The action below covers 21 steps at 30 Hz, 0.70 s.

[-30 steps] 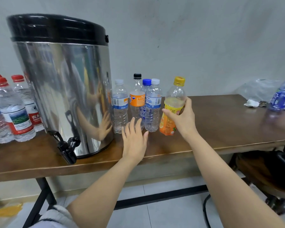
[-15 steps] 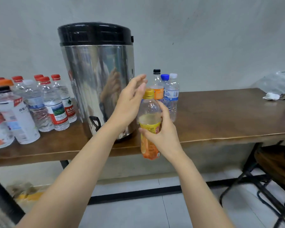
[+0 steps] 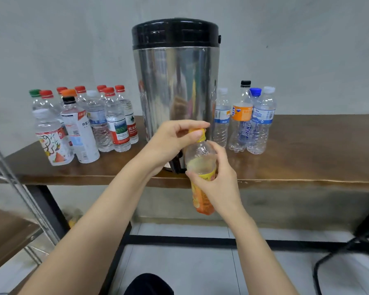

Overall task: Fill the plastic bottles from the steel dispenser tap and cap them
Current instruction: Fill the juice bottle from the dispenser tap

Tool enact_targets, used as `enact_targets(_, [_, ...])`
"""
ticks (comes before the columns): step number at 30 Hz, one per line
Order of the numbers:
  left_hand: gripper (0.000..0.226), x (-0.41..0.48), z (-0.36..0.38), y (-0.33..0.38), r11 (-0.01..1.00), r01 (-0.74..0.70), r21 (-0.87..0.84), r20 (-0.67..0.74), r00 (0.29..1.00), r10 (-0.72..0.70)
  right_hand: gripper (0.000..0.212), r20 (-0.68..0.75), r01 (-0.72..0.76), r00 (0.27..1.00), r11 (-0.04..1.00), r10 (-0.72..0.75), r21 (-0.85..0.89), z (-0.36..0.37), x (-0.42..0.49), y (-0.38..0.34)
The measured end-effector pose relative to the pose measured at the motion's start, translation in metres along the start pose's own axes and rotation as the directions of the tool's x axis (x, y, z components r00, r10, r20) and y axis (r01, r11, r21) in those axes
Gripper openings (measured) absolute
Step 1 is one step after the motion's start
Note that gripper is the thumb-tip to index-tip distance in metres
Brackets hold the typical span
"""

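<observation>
Gripping orange-label bottle (image 3: 200, 160) round the middle w/ R hand (image 3: 218, 186), upright, off table (image 3: 307, 165), just in front of steel dispenser (image 3: 175, 92) tap (image 3: 177, 166); pinching its yellow cap (image 3: 198, 133) w/ L hand (image 3: 170, 141), thumb + fingers clamped on it; four capped bottles (image 3: 243, 124) standing right of dispenser, bigger bunch (image 3: 90, 124) left.

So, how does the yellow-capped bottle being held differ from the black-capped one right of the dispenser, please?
The yellow-capped bottle is held aloft, right hand round its body, left hand pinching its cap; the black-capped bottle stands on the table. The first's label covers its lower body; the second's is a mid-height band. Both are clear plastic.
</observation>
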<state>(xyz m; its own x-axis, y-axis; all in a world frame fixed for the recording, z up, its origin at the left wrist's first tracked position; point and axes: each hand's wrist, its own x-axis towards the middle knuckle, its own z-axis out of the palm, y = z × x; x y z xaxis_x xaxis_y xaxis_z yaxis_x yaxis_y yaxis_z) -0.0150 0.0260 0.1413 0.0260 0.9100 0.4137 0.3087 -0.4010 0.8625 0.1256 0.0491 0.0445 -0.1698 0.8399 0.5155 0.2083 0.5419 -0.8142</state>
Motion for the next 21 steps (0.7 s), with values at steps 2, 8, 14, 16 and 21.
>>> enact_targets(2, [0.021,-0.001,0.008,-0.008,0.999,-0.014,0.048,-0.129,0.991,0.02,0.077,-0.027,0.002,1.0,0.998,-0.003,-0.063,0.005,-0.005,-0.001])
enact_targets(8, [0.028,-0.004,0.015,-0.018,0.923,-0.098,0.371,-0.079,0.987,0.137,0.077,-0.05,-0.022,0.999,0.998,0.019,-0.059,0.004,-0.01,0.004])
enact_targets(14, [0.032,-0.008,0.0,-0.015,0.99,-0.054,0.127,0.028,0.998,0.051,0.077,-0.018,-0.031,0.999,0.999,0.03,-0.041,-0.001,-0.007,0.005])
enact_targets(16, [0.029,-0.006,-0.002,-0.017,0.994,-0.048,0.101,-0.052,0.997,0.054,0.077,0.004,-0.029,1.0,0.998,0.029,-0.05,0.001,-0.009,0.005])
enact_targets(21, [0.038,-0.003,-0.007,-0.017,0.974,0.02,0.224,-0.102,0.995,0.003,0.079,0.035,0.0,0.999,0.991,0.004,-0.133,0.004,-0.011,0.005])
